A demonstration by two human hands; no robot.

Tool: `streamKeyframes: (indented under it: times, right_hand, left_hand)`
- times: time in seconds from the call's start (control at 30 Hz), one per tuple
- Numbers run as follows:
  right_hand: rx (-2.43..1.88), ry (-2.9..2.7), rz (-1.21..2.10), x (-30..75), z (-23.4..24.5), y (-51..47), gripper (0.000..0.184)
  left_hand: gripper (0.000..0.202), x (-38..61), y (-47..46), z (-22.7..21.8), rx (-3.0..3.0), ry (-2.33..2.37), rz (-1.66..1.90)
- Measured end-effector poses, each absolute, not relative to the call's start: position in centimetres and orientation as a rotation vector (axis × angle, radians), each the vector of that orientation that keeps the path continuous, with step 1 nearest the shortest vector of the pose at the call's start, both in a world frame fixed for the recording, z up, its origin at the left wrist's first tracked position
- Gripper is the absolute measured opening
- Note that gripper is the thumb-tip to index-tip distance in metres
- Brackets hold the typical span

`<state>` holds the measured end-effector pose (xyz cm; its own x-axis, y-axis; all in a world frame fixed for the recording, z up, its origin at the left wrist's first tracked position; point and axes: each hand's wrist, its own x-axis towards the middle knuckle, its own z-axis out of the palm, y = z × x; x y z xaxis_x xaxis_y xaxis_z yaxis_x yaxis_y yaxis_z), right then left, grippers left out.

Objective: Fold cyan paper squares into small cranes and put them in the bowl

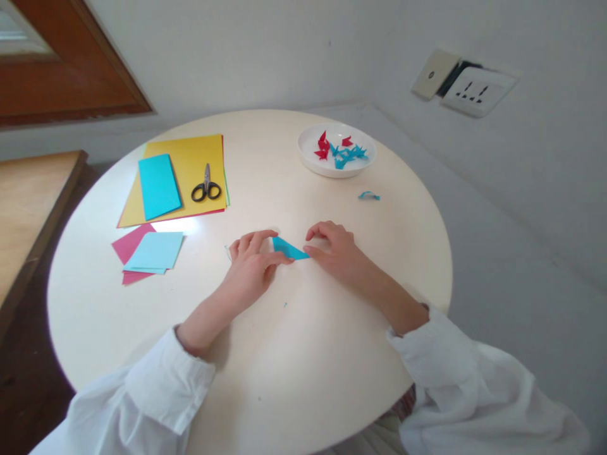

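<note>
A small blue folded paper triangle [289,249] lies flat on the round cream table [294,354], between both hands. My left hand [251,262] rests on the table with curled fingers, its fingertips pressing the paper's left end. My right hand [334,249] pinches the paper's right tip with thumb and fingers. Both arms wear white sleeves.
A white plate [308,158] with several small red and blue folded pieces sits at the back right, a blue paper scrap [368,196] near it. Black scissors [206,187] and a blue sheet [158,186] lie on yellow paper [190,158]. Pink and light-blue sheets [152,253] lie left. A wall socket [477,91] is at upper right.
</note>
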<state>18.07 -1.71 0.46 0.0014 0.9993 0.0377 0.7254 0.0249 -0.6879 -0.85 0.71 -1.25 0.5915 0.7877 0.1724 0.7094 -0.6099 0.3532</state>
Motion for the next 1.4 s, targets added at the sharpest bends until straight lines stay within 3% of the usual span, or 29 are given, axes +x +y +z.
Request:
streamKeyframes:
  times: [0.17, 0.4, 0.67, 0.93, 1.4]
  right_hand:
    - [-1.801, -1.864, 0.549, 18.3, -1.5, -0.9, 0.014]
    - [-1.799, -1.911, 0.61, 18.6, -0.6, -1.2, 0.016]
    - [-1.45, -1.813, 0.51, 18.7, -1.6, -2.2, 0.018]
    - [-1.445, -2.056, 0.347, 18.2, -2.2, -2.3, 0.014]
    - [-1.406, -2.204, 0.162, 18.0, -2.3, -1.8, 0.013]
  left_hand:
    - [0.035, -1.0, 0.8, -1.3, 2.568, 1.206, 0.476]
    - [0.043, -1.5, 1.0, -0.9, 2.57, 1.168, 0.345]
    - [0.049, -2.0, 1.3, -1.0, 2.57, 1.097, 0.273]
    - [0.028, -1.7, 1.8, -1.9, 2.479, 1.072, 0.425]
    - [0.025, -1.5, 2.5, -2.2, 2.633, 0.986, 0.571]
